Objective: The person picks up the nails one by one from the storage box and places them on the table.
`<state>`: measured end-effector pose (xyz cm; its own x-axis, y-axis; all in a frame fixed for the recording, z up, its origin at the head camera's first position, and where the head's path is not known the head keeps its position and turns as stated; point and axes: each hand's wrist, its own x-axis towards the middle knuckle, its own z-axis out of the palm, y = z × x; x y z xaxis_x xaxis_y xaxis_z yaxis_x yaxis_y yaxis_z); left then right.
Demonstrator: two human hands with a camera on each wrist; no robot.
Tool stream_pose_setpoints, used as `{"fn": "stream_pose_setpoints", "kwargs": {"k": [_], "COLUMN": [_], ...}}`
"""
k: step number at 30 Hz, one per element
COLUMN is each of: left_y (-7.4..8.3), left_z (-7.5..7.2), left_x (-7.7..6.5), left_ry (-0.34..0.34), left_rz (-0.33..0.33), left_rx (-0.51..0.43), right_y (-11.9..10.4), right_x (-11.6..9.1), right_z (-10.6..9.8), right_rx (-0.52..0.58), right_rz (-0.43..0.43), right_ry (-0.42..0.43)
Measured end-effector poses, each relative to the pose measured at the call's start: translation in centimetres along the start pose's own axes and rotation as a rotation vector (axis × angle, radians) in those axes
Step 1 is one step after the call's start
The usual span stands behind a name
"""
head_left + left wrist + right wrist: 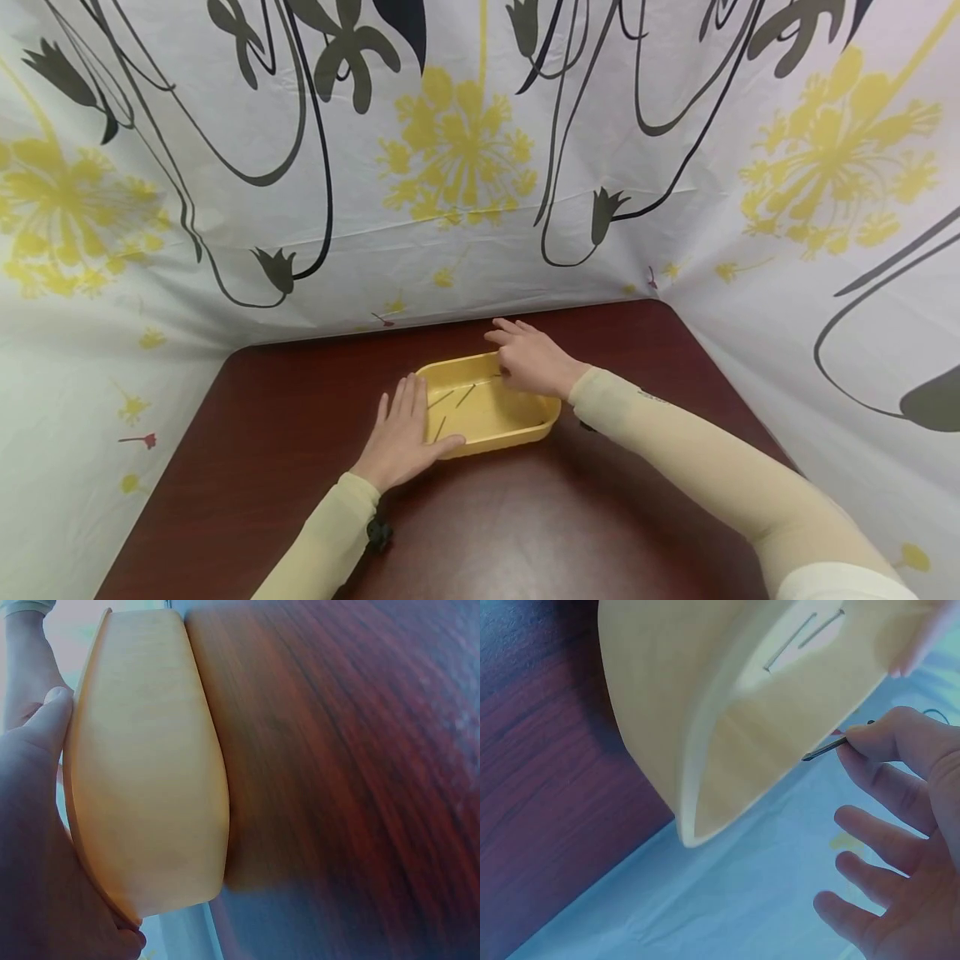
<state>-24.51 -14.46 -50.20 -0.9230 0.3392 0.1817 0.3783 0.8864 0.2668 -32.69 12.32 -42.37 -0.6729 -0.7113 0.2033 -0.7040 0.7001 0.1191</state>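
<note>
A shallow yellow plastic tray (491, 444) sits on the table with several thin nails (466, 395) lying on its floor, mostly toward its left half. My left hand (397, 437) rests over the tray's left end, fingers straight along the rim and thumb across the front edge. In the left wrist view the tray's outer wall (150, 765) fills the middle. Between thumb and index finger, my right hand (536, 362) pinches one nail (826, 749) at the tray's far right rim, its other fingers spread apart. Two more nails (790, 643) show inside the tray in the right wrist view.
The dark red-brown wooden table (300, 417) has rounded far corners. White cloth (465, 275) with yellow and grey plant prints hangs behind the far edge and along both sides. A small black device (378, 533) is strapped at the left wrist.
</note>
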Motion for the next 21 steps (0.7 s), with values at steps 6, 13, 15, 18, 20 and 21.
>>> {"fn": "stream_pose_setpoints", "kwargs": {"k": [6, 13, 15, 18, 20, 21], "left_y": [-0.1, 0.0, -0.1, -0.1, -0.2, -0.2], "left_z": [0.1, 0.2, 0.2, 0.2, 0.1, 0.0], "left_x": [-0.1, -0.2, -0.2, -0.2, -0.1, -0.1], "left_ry": [0.006, -0.001, -0.002, -0.003, 0.001, 0.004], "left_rz": [-0.003, -0.018, -0.016, -0.008, -0.004, -0.003], "left_rx": [-0.016, -0.072, -0.08, -0.082, -0.088, -0.089], "right_y": [0.6, 1.5, 1.8, 2.2, 2.5, 2.6], "right_x": [-0.6, -1.5, -1.8, -2.2, -2.5, -2.6], "right_z": [-1.0, -1.7, -1.8, -2.0, -2.2, -2.4], "right_rx": [0.005, 0.033, 0.037, 0.041, 0.044, 0.046], "right_rz": [0.024, 0.052, 0.055, 0.056, 0.062, 0.067], "right_ry": [-0.002, 0.014, 0.019, 0.03, 0.033, 0.035]}}
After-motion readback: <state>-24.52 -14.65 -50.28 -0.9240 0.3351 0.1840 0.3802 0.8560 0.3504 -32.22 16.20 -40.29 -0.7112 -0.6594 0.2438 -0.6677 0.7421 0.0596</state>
